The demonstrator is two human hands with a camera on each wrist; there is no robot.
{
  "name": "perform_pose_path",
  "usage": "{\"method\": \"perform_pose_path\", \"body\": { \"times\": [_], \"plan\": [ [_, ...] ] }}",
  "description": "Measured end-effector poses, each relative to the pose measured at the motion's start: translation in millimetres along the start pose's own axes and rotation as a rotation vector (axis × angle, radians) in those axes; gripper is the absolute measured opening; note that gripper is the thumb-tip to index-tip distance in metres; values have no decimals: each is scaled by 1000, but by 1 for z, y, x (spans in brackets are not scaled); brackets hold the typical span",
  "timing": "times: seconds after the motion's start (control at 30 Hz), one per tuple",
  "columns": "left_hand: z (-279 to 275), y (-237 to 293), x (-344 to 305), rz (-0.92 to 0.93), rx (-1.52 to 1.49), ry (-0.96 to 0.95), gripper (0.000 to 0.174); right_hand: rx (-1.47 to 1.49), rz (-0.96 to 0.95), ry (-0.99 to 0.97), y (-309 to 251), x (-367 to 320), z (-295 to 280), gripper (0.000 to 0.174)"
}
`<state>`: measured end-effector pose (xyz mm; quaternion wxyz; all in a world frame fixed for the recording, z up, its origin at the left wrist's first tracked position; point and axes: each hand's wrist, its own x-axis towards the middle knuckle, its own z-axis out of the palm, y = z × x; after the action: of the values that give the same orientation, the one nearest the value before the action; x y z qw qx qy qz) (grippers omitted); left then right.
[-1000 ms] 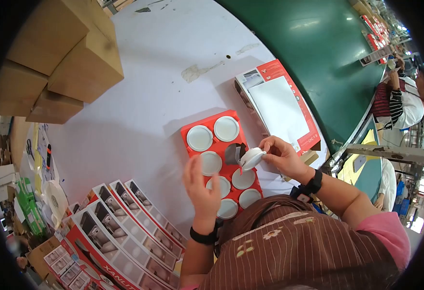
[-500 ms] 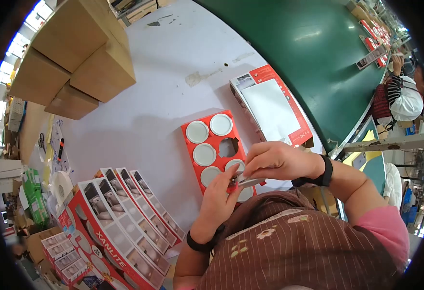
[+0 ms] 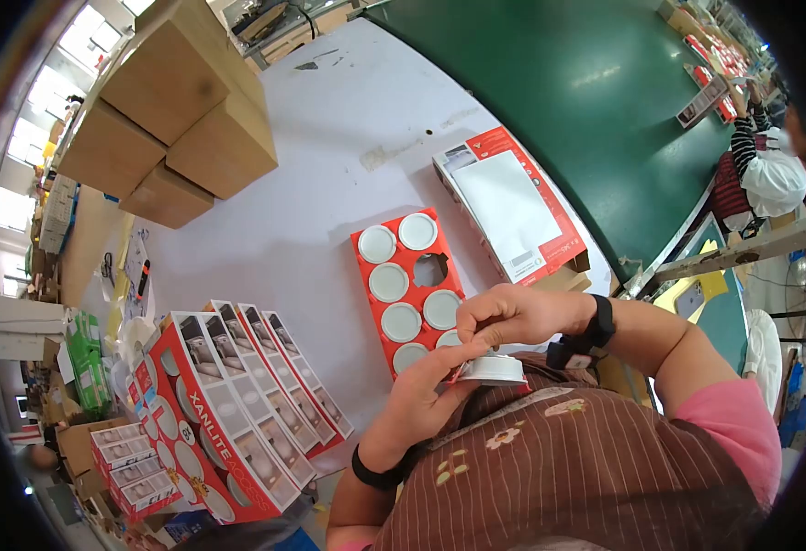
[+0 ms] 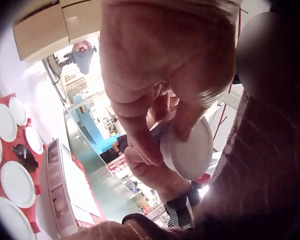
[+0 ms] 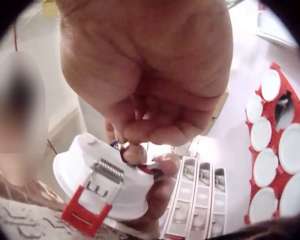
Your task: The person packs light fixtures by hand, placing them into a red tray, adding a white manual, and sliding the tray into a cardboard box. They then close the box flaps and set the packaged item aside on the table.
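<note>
One white round fitting (image 3: 496, 369) in hand, up in front of the striped apron (image 3: 513, 459), off the tray. Left grip (image 3: 418, 393) holds it, fingers and thumb around one side. Right grip (image 3: 524, 314) sits at the fitting, fingers curled and bunched together right by the left fingertips; whether it pinches anything, can't tell, fingertips mostly hidden. Right wrist view shows a coil spring (image 5: 109, 170) on the fitting's side, plus a red clip (image 5: 87, 210) next to it at the rim.

Red tray (image 3: 417, 296) lies on the white table (image 3: 302, 220) just beyond the hands: seven round white discs seated in it, lowest ones partly covered by the hands, and one open hole in the right-hand column, second from the far end.

Right of tray: red-and-white box (image 3: 554, 259) with a white sheet on top, near but not touching. Left of tray: row of printed XANLITE cartons (image 3: 202, 404) stood side by side. Far left: stack of plain brown boxes (image 3: 169, 101). Orange-and-black tool (image 3: 144, 280) near the table's left edge. Green surface (image 3: 550, 83) past the table, another person (image 3: 761, 174) seen at far right.
</note>
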<state>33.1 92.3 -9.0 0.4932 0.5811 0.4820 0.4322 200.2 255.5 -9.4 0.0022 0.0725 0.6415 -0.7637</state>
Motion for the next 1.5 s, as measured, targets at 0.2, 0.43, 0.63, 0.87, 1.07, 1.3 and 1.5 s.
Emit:
{"method": "perform_pose_path", "body": {
  "times": [0.2,0.43,0.63,0.87,1.07,1.3,1.5],
  "plan": [
    [13,-1,1,-89,-38,132,39,91,55,198,9,-15,6,19],
    [17,-21,2,-172,-260,345,34,-483,-99,311,-5,-42,25,37],
    [17,-32,6,-78,-167,355,33,-582,-147,454,2,-33,34,34],
    [12,-45,7,170,-25,389,42,-617,-306,438,7,-20,27,30],
    [-3,-41,10,107,-8,439,66,-614,-254,437,14,-13,17,30],
    [-13,-52,6,73,97,329,51,-552,-96,399,14,-5,8,29],
    [-13,-67,8,-60,1,321,67,-433,18,374,21,6,-4,29]
  ]
}}
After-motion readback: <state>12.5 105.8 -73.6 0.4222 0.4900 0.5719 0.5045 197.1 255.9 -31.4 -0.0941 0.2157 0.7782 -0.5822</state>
